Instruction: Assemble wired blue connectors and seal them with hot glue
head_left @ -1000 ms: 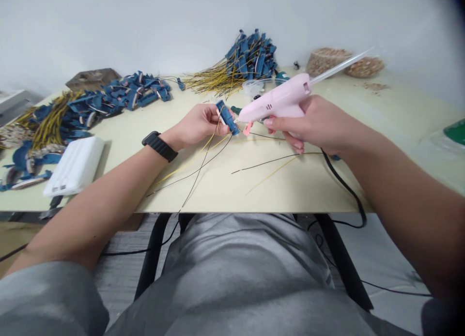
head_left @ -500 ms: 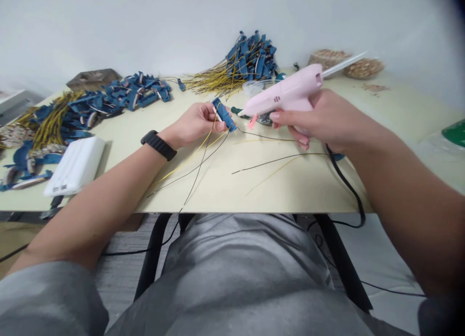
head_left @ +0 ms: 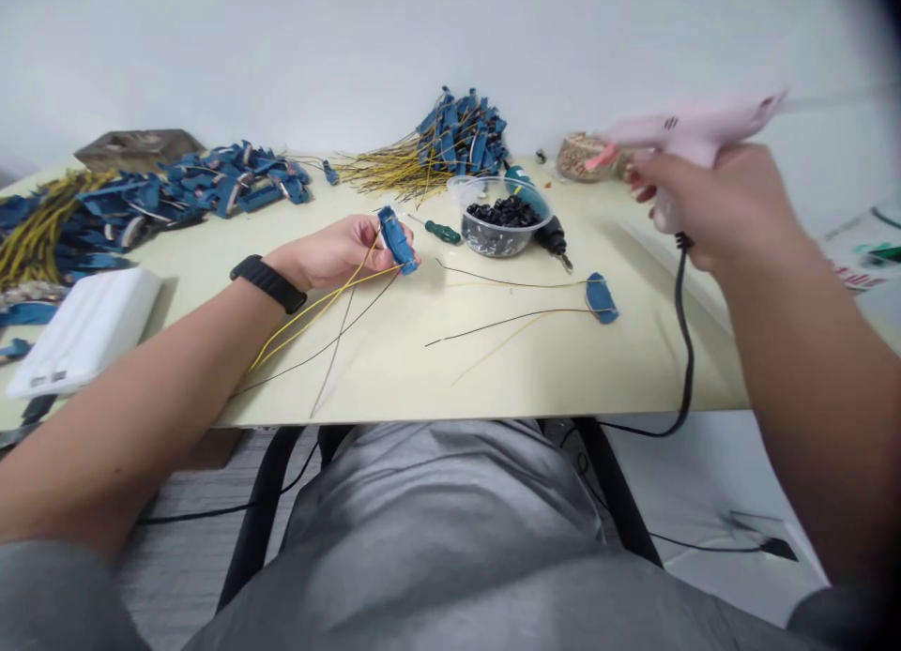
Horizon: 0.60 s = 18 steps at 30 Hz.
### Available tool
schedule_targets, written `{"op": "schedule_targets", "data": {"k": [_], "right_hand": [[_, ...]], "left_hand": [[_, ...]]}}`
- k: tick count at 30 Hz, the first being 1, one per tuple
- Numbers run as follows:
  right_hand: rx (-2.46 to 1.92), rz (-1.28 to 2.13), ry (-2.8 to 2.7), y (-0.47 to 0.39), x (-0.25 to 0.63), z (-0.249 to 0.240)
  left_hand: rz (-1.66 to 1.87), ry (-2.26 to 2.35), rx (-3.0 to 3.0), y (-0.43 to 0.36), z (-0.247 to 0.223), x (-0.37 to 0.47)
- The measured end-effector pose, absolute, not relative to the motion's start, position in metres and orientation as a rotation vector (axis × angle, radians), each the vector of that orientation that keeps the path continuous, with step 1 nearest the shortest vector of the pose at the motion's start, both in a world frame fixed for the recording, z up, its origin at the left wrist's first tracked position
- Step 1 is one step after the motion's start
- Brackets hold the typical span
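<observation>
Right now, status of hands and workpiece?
Left hand holding wired blue piece. Right hand gripping pink glue gun, apart from it. Second blue piece on table.

Over the table [head_left: 366, 379], the left hand [head_left: 344, 250] holds a wired piece [head_left: 396, 240] left of centre and the right hand [head_left: 732, 191] a glue gun [head_left: 694, 130] far right; between them, nearer the front edge, lies a loose wired piece [head_left: 601, 298], its wires running left. Behind it stands a tub [head_left: 489, 246] with small parts [head_left: 503, 212] inside, a screwdriver [head_left: 442, 231] just left and a power tool [head_left: 554, 239] behind and to the right. Farther back are a bundle [head_left: 461, 135] at centre, a bag [head_left: 578, 156] right of it, and at left a heap [head_left: 141, 201] between a block [head_left: 137, 150] behind and a box-shaped device [head_left: 88, 327] in front.
</observation>
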State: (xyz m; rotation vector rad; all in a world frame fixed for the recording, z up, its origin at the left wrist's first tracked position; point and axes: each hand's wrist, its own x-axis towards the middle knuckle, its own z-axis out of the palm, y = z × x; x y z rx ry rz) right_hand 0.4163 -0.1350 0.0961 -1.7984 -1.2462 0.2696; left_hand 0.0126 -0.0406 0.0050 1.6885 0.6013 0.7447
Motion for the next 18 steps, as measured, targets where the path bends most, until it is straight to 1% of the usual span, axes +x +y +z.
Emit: {"op": "schedule_targets", "data": {"k": [7,9,14,18], "right_hand": [[-2.028,0.414,-1.154,-0.140,0.434,0.069],[-2.061,0.403,-1.139,-0.139,0.437,0.063],[-2.092,0.521,-1.142,-0.141,0.435,0.053],[-2.177,0.434,-1.196,-0.142,0.438,0.052]], "left_hand": [[0.667,0.542,1.615,-0.059,0.018,0.021],[0.648,0.510,1.563,-0.062,0.018,0.022],[0.657,0.469,1.494,-0.062,0.015,0.023],[0.632,0.456,1.503,-0.062,0.011,0.023]]}}
